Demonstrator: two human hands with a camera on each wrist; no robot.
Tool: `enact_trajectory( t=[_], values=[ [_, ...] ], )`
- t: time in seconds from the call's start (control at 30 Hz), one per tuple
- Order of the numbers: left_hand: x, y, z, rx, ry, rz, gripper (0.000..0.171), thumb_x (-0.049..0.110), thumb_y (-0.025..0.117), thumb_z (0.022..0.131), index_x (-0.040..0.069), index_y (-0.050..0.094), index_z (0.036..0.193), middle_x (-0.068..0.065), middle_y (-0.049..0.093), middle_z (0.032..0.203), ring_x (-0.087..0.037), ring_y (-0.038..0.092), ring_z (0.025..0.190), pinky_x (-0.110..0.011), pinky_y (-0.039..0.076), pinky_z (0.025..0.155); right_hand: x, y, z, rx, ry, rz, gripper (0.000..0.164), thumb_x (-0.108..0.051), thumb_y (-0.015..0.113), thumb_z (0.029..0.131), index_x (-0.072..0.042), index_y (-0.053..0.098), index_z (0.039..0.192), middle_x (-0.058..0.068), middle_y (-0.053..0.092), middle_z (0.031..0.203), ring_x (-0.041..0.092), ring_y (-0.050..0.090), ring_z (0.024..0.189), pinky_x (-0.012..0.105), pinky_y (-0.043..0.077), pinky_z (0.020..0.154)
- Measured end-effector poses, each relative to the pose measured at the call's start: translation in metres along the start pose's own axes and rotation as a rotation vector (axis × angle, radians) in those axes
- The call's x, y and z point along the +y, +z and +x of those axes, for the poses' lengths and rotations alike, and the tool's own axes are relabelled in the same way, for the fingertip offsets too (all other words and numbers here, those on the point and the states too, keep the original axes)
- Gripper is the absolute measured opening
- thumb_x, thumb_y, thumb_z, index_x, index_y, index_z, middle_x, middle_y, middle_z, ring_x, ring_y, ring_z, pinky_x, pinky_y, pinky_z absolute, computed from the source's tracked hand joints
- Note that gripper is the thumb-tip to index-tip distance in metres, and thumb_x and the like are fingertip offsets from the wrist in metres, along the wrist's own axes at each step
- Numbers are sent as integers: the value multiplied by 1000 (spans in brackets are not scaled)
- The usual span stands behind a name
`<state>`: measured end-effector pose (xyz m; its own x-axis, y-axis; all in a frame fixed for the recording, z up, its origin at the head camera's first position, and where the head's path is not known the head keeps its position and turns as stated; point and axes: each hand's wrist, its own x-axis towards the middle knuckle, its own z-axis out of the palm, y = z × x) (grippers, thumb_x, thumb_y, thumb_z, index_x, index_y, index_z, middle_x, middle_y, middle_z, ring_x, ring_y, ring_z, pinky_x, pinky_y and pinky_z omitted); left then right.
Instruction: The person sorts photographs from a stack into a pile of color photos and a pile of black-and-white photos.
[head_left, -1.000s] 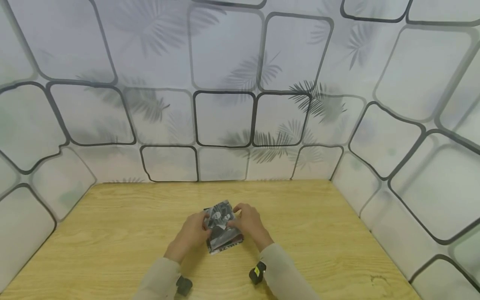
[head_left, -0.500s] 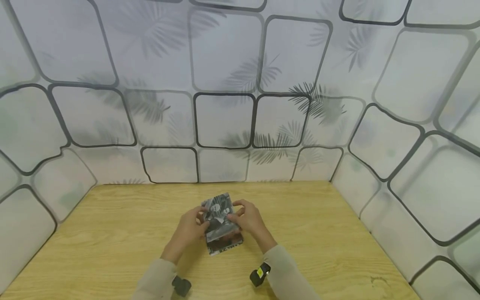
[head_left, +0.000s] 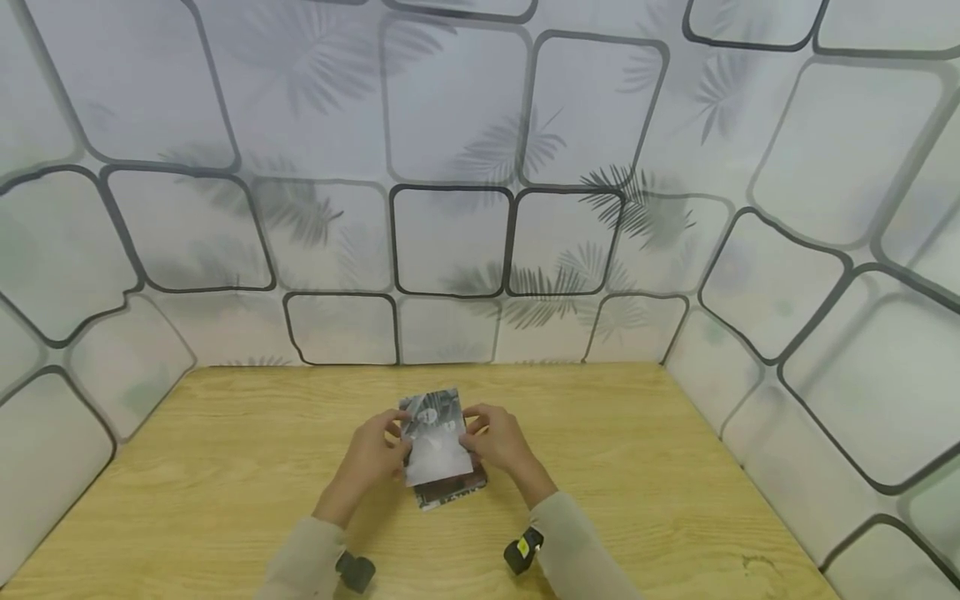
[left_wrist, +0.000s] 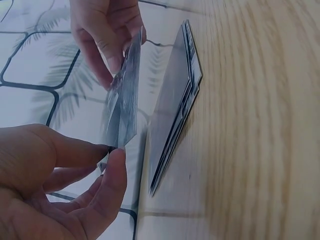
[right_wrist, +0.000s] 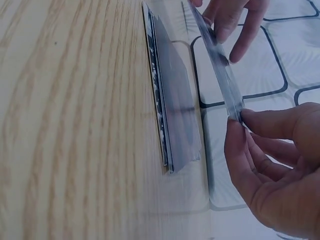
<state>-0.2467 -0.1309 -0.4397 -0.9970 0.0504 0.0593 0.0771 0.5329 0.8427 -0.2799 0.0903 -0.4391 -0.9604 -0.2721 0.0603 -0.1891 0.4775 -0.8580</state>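
Note:
A black-and-white photo card (head_left: pixel 437 450) is lifted above the table, glare whitening its lower half. My left hand (head_left: pixel 369 454) pinches its left edge between thumb and fingers. On the opposite edge my right hand (head_left: pixel 501 440) does the same. Beneath lies a small stack of similar cards (head_left: pixel 453 490), with dark pictures and some lettering along the near edge. In the left wrist view a gap separates the raised card (left_wrist: pixel 127 95) from the stack (left_wrist: pixel 172 107). Seen edge-on in the right wrist view, the held card (right_wrist: pixel 222 70) looks thin.
The pale wood-grain table (head_left: pixel 262 467) spreads out on both sides of the hands. A patterned wall covering (head_left: pixel 450 250) with leaf prints and rounded squares encloses the back and sides. Each wrist carries a small black camera (head_left: pixel 522 550).
Both hands have raised the top card off the stack and shifted it slightly away, uncovering more of the cards below. The card has tilted and now catches glare.

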Motion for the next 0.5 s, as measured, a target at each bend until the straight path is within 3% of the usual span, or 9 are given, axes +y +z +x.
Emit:
enact_trajectory(
  t=[0.23, 0.5],
  values=[
    [0, -8, -2, 15, 17, 32, 46, -5, 68, 90, -3, 59, 135, -27, 60, 118, -18, 67, 73, -25, 59, 51, 3, 4, 4, -32, -5, 40, 51, -1, 76, 88, -2, 63, 137, 17, 72, 100, 18, 72, 62, 30, 63, 58],
    [0, -11, -4, 10, 34, 28, 45, -7, 69, 89, -4, 61, 133, -28, 61, 120, -20, 69, 78, -25, 60, 52, 4, 4, 4, -64, 1, 40, 48, -1, 74, 91, -2, 63, 137, 17, 71, 103, 18, 72, 66, 33, 63, 60]
  ],
)
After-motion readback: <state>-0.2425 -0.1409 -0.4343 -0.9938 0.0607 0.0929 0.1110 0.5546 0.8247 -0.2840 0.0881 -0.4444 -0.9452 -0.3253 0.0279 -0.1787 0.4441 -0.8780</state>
